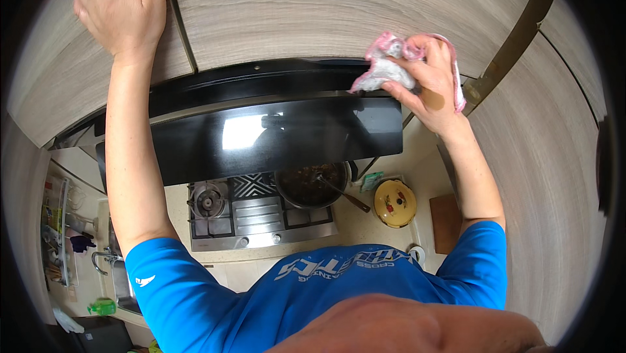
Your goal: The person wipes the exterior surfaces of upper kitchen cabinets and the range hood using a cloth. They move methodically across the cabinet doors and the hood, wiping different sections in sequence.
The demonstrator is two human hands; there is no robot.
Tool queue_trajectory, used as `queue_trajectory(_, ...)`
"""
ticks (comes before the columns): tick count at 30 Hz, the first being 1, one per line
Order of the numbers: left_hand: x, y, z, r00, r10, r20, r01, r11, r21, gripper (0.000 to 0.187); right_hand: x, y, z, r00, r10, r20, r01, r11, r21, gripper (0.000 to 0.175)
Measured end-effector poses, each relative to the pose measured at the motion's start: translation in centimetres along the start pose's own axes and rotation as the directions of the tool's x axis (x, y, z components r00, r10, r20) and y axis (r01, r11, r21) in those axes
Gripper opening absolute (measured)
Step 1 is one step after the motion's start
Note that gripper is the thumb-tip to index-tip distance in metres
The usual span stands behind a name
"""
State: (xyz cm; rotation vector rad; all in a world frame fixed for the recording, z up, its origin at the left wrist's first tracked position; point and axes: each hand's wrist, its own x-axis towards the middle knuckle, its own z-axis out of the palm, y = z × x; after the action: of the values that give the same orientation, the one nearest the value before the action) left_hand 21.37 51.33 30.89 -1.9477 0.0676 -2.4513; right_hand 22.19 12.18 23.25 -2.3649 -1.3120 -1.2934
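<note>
My right hand (430, 79) grips a bunched white cloth with a pink edge (391, 67) at the right end of the black range hood (279, 138). The cloth touches the top edge of the hood, just below the wood-grain cabinet door (303, 15). High at the upper left, my left hand (120, 8) lies against the cabinet fronts beside a vertical seam, holding nothing that I can see; its fingertips are cut off by the picture's edge. The glossy front panel of the hood reflects a bright patch of light.
Below the hood stands a steel gas cooktop (257, 216) bearing a dark pot (310, 187) with a ladle in it. To its right sit a yellow lidded pot (394, 203) and a brown board (445, 223). A sink (126, 284), faucet (101, 259) and green bottle (103, 307) are at lower left.
</note>
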Motion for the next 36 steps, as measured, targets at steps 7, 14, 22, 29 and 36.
queue_trajectory(7, 0.5, -1.7, 1.2, 0.973, 0.110, -0.201, -0.136, 0.984, -0.116, 0.055, 4.1, -4.0, 2.5, 0.991, -0.122, -0.059, 0.129, 0.984, 0.122, 0.039)
queue_trajectory(14, 0.3, -2.4, 1.2, 0.980, 0.127, -0.152, -0.144, 0.984, -0.109, 0.058, 3.1, -3.0, 3.3, 0.981, -0.136, -0.139, 0.158, 0.973, 0.168, 0.040)
queue_trajectory(22, 0.5, -2.9, 0.9, 0.978, 0.173, -0.114, -0.184, 0.978, -0.094, 0.058, -3.9, 5.3, 1.2, 0.961, 0.016, -0.277, -0.028, 0.999, -0.039, 0.021)
queue_trajectory(29, 0.4, -3.8, 1.3, 0.972, 0.210, -0.107, -0.217, 0.975, -0.054, 0.058, -8.9, 9.7, 1.5, 0.861, 0.219, -0.459, -0.264, 0.964, -0.035, 0.018)
queue_trajectory(36, 0.2, -3.6, 1.4, 0.982, 0.176, -0.072, -0.179, 0.983, -0.034, 0.060, -10.2, 10.7, 2.4, 0.755, 0.329, -0.567, -0.382, 0.924, 0.028, 0.018)
